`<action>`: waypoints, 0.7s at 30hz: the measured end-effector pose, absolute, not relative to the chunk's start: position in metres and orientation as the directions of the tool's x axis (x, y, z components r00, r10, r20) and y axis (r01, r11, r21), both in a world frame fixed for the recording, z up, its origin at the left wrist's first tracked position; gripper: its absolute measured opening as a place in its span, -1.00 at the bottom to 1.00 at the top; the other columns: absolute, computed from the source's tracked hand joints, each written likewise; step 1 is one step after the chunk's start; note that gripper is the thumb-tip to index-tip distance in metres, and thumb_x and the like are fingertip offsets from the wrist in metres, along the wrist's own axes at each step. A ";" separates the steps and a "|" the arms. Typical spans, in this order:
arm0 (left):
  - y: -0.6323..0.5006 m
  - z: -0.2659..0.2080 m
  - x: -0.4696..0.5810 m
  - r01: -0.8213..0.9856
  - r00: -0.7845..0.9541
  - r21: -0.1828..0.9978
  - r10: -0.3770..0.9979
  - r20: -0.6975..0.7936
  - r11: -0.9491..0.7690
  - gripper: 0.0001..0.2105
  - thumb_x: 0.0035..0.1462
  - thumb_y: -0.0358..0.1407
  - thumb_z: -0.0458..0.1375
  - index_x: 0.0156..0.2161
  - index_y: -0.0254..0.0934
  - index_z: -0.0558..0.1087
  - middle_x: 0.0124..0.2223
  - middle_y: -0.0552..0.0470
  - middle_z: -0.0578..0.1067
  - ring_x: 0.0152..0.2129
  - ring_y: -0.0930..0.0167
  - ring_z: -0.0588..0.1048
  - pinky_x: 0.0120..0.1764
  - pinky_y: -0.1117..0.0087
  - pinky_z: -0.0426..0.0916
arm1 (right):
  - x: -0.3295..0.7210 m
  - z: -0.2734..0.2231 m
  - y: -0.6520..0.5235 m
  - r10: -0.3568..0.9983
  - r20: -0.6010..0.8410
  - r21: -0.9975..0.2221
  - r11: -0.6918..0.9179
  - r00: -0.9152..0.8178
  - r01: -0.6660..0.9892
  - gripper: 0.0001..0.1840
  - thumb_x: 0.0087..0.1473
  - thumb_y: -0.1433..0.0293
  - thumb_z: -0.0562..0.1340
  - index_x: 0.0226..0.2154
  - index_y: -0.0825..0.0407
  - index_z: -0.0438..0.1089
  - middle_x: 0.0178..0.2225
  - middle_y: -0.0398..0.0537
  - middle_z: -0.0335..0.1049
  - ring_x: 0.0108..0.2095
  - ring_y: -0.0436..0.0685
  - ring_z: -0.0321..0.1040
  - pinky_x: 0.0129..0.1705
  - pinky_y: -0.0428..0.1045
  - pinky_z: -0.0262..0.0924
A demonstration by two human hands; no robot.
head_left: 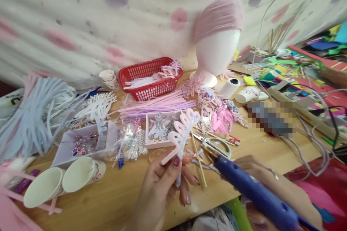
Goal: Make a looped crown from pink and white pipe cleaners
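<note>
My left hand is closed in a pinch on a looped pipe-cleaner piece. Pink scallops run along one side of the piece, and a pale blue stem hangs down between my fingers. In my right hand is a blue hot glue gun, its nozzle pointing left toward the piece, apart from it. Just behind the nozzle lie scissors with pale green handles. A thin wooden stick rests beside my left fingertips. A white box of beads and silver ornaments stands behind the piece.
A foam head in a pink wrap stands at the back, right of a red basket. Pipe-cleaner bundles and paper cups occupy the left. Cables and a power strip lie right, near another person's hand.
</note>
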State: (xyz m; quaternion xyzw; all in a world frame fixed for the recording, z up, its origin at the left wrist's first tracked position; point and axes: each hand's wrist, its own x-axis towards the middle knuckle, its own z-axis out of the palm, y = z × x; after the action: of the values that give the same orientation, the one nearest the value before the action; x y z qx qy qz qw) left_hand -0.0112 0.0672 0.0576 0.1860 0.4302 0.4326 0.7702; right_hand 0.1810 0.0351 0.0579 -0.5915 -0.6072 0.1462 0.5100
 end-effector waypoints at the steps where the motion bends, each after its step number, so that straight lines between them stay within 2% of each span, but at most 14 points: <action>1: 0.066 0.057 -0.012 -0.511 0.241 0.660 0.828 -0.506 0.551 -0.57 -0.19 0.01 0.50 -0.37 -0.31 0.59 -0.55 0.11 0.49 -0.77 0.63 0.32 -0.65 0.59 0.20 | 0.176 0.060 0.037 0.874 0.474 -0.750 0.335 0.110 0.570 -0.43 0.04 -0.24 0.21 -0.49 -0.09 0.47 -0.59 -0.05 0.40 -0.52 0.18 0.37 -0.51 0.06 0.23; 3: 0.065 0.058 -0.014 -0.515 0.225 0.665 0.834 -0.504 0.541 -0.58 -0.19 0.00 0.50 -0.38 -0.31 0.59 -0.54 0.13 0.46 -0.76 0.64 0.33 -0.66 0.60 0.20 | 0.169 0.062 0.040 0.856 0.518 -0.695 0.432 -0.017 0.575 -0.52 0.16 -0.14 0.18 -0.40 -0.09 0.46 -0.60 -0.10 0.33 -0.52 0.15 0.29 -0.50 0.04 0.14; 6: 0.065 0.058 -0.015 -0.513 0.240 0.674 0.843 -0.482 0.531 -0.59 -0.17 -0.01 0.50 -0.38 -0.31 0.57 -0.53 0.16 0.42 -0.76 0.62 0.36 -0.66 0.58 0.21 | 0.169 0.059 0.043 0.832 0.552 -0.642 0.469 -0.059 0.607 -0.50 0.25 -0.12 0.09 -0.40 -0.07 0.36 -0.61 -0.15 0.19 -0.54 0.12 0.14 -0.49 0.05 0.03; 11: 0.065 0.059 -0.014 -0.493 0.261 0.691 0.847 -0.463 0.529 -0.60 -0.14 -0.03 0.49 -0.36 -0.32 0.56 -0.52 0.18 0.41 -0.75 0.62 0.37 -0.65 0.58 0.23 | 0.179 0.055 0.045 0.808 0.503 -0.569 0.576 -0.306 0.586 -0.62 0.32 0.04 0.10 -0.31 -0.01 0.31 -0.54 -0.15 0.21 -0.50 0.10 0.15 -0.45 0.03 0.02; 16: 0.065 0.058 -0.014 -0.480 0.278 0.696 0.845 -0.457 0.534 -0.61 -0.13 -0.03 0.48 -0.38 -0.32 0.55 -0.54 0.18 0.42 -0.77 0.64 0.35 -0.67 0.60 0.23 | 0.182 0.052 0.043 0.813 0.531 -0.597 0.559 -0.238 0.576 -0.62 0.32 0.05 0.10 -0.35 -0.01 0.26 -0.56 -0.19 0.15 -0.51 0.09 0.09 -0.45 0.02 -0.05; 21: 0.064 0.058 -0.013 -0.480 0.260 0.693 0.841 -0.474 0.538 -0.61 -0.16 -0.04 0.50 -0.38 -0.31 0.57 -0.56 0.19 0.42 -0.79 0.63 0.34 -0.69 0.60 0.25 | 0.190 0.059 0.043 0.800 0.453 -0.553 0.599 -0.394 0.579 -0.76 0.25 0.18 0.24 -0.27 0.00 0.29 -0.51 -0.16 0.22 -0.49 0.09 0.19 -0.44 0.01 0.08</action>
State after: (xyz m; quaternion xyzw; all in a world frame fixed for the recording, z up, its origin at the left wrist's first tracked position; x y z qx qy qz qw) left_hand -0.0134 0.0638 0.0577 0.2109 0.4285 0.4317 0.7652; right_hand 0.1897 0.0425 0.0594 -0.4202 -0.8203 0.1550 0.3557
